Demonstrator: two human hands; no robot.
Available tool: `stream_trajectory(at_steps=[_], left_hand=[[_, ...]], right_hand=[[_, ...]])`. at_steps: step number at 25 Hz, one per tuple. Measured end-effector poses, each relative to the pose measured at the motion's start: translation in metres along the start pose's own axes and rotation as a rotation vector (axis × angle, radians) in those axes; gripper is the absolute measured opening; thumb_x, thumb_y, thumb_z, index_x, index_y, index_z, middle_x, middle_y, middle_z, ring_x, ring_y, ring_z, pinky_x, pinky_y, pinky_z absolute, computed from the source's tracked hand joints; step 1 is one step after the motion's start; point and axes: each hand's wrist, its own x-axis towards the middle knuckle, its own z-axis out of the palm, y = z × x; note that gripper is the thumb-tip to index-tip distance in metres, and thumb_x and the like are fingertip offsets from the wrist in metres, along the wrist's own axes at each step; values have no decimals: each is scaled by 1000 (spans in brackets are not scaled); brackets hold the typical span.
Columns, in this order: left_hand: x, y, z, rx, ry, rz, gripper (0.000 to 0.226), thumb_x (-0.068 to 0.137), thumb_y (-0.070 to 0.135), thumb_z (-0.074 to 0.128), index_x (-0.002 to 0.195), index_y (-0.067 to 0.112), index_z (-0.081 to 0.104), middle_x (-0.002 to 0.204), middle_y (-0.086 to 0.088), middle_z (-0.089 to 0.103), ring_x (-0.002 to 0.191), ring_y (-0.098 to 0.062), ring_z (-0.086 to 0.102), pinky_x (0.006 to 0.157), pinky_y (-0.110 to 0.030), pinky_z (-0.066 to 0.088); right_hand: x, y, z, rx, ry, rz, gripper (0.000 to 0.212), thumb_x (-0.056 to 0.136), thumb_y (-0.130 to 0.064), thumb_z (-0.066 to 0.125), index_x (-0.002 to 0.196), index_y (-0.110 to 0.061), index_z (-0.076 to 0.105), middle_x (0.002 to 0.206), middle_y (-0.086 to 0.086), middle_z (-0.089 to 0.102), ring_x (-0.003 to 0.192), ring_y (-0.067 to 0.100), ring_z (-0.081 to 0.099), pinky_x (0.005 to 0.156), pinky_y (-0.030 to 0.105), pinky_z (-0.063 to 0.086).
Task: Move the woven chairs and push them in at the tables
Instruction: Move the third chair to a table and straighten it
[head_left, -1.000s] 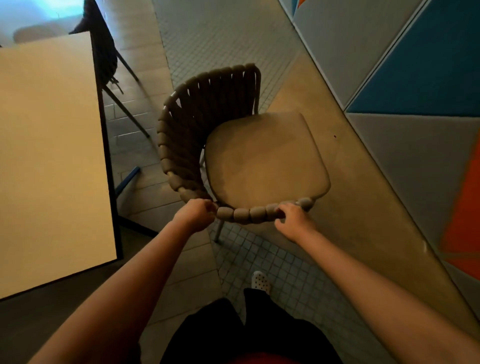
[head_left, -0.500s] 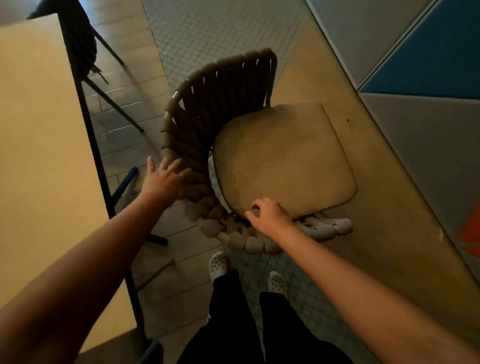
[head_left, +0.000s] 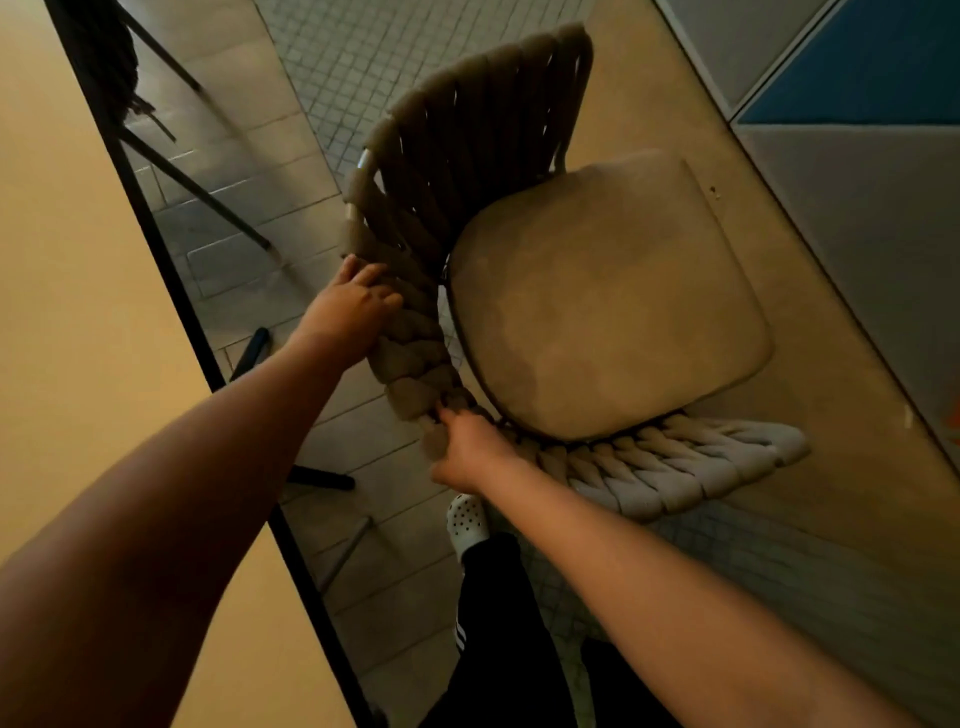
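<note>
Tiled flooring (head_left: 291, 171) runs beneath you, larger pale rectangular tiles by the desk giving way to a band of small square mosaic tiles, then a smooth beige strip along the wall. That wall (head_left: 857, 171) on your right is faced with angled panels in grey and blue. On your left the desk (head_left: 67, 291) shows a plain yellowish top with a thin dark edge, and dark metal legs cross the floor beside it. Up in the far left corner sits another dark chair (head_left: 106, 57), only partly visible.

Your woven chair (head_left: 608, 296) stands between the desk and the wall, near the desk edge but apart from it, its tan seat cushion facing up and its thick braided back curving round on your side. Your left hand (head_left: 350, 306) grips the braided rim, fingers curled over it. Your right hand (head_left: 467, 452) grips the same rim lower down, nearer you, fingers wrapped into the weave. Below, your white perforated shoe (head_left: 467, 522) rests on the tiles.
</note>
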Motion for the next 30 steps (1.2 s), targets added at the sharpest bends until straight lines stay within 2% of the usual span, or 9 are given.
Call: stream_trajectory(at_steps=[4, 9, 16, 19, 22, 24, 26, 28, 30], left_hand=[[-11, 17, 3, 0, -19, -48, 48, 88, 18, 54, 133, 20, 42, 145, -1, 42, 144, -26, 14, 116, -46, 7], [-39, 79, 2, -109, -59, -133, 47, 88, 19, 54, 134, 19, 41, 146, -4, 39, 144, -27, 15, 117, -50, 7], [-105, 285, -18, -84, -150, -269, 60, 86, 35, 56, 139, 17, 36, 143, -6, 43, 136, -27, 33, 116, -52, 11], [-132, 384, -30, -188, -200, -183, 79, 77, 51, 62, 140, 13, 34, 142, -7, 42, 131, -26, 38, 113, -46, 21], [-146, 429, -31, -210, -320, 38, 84, 73, 51, 68, 142, 20, 30, 144, -3, 40, 130, -25, 40, 105, -40, 34], [-149, 424, -30, -105, -360, 103, 72, 77, 51, 64, 140, 30, 34, 137, 2, 47, 121, -23, 49, 99, -37, 43], [-155, 421, -28, -31, -326, 80, 58, 80, 54, 54, 134, 34, 42, 125, 4, 58, 107, -19, 58, 87, -32, 49], [-168, 429, -21, -94, -273, 11, 51, 79, 56, 54, 126, 35, 49, 109, 6, 64, 92, -15, 61, 77, -27, 49], [-185, 442, -13, -136, -236, -27, 45, 78, 56, 57, 117, 34, 55, 95, 8, 65, 82, -11, 59, 72, -25, 47]], right_hand=[[-22, 14, -2, 29, -8, -108, 51, 80, -13, 62, 130, -18, 48, 128, 15, 54, 117, 34, 51, 97, 42, 45], [-64, 63, -1, -75, -26, -112, 55, 80, -14, 60, 131, -29, 46, 123, 13, 58, 111, 35, 55, 91, 41, 48], [-195, 221, 5, -361, -79, -147, 50, 80, -15, 57, 124, -34, 43, 127, 2, 51, 109, 29, 54, 69, 32, 35], [-255, 294, -5, -549, -178, -93, 53, 81, -15, 54, 128, -34, 39, 135, 1, 44, 113, 29, 52, 77, 33, 41], [-296, 342, -1, -690, -255, 7, 54, 81, -18, 57, 130, -26, 37, 136, 6, 42, 113, 30, 51, 85, 38, 46], [-309, 354, 18, -702, -170, 94, 57, 75, -33, 63, 126, -20, 41, 131, 7, 46, 114, 31, 50, 85, 40, 43], [-317, 357, 41, -699, 18, 178, 59, 74, -42, 65, 124, -16, 45, 127, 6, 49, 116, 32, 48, 88, 41, 43], [-321, 358, 58, -683, 215, 214, 42, 82, -36, 59, 118, -17, 53, 123, 4, 52, 113, 32, 46, 85, 39, 44], [-326, 363, 65, -692, 253, 201, 32, 86, -30, 53, 116, -19, 57, 120, 3, 53, 111, 32, 45, 82, 39, 44]])
